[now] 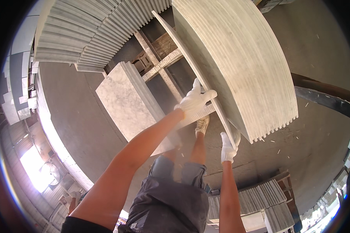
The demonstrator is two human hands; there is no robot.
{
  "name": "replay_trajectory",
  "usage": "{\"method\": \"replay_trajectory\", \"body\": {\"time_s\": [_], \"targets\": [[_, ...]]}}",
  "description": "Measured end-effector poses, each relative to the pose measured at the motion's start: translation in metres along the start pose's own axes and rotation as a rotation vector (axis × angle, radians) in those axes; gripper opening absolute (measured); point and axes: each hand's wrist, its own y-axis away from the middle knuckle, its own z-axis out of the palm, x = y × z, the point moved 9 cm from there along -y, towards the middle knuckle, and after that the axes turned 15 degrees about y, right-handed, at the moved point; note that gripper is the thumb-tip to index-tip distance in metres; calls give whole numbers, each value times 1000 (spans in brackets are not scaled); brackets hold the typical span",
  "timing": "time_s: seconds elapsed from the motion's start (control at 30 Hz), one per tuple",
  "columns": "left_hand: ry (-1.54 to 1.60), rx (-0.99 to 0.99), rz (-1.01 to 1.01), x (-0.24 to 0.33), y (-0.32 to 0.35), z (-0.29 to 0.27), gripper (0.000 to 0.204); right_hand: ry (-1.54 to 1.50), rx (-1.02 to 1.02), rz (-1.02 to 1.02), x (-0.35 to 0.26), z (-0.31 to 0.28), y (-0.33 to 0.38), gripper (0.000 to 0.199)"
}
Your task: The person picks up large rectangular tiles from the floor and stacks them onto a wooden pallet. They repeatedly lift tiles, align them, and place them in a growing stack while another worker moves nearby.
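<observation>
A thin pale stone slab (188,56) stands on edge, leaning at a slant between my two white-gloved hands. My left hand (196,99) is closed over its upper edge around the middle, thumb on the side toward the big stack. At the slab's near end my right hand (229,146) grips the corner. Just right of the slab, a long row of upright slabs (241,66) is packed tightly, with a narrow dark gap between. To the left, a few white marbled slabs (130,99) lean together beside a metal frame (159,68).
Another row of grey slabs (89,31) fills the far left. My shoe (202,124) is close under the slab. A dark bar (324,95) juts in at the right. More slabs (260,198) stand at the lower right, and a fan (50,173) at the lower left.
</observation>
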Motion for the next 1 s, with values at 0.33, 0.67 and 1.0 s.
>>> {"method": "replay_trajectory", "body": {"time_s": [0.33,0.67,1.0], "targets": [[343,107,177,13,-38,-116,76,-635,-37,-224,22,33,6,44],[780,633,326,108,-122,-269,67,-168,164,-570,-2,15,3,37],[654,426,307,105,-144,-285,51,-405,93,-516,10,55,-27,34]]}}
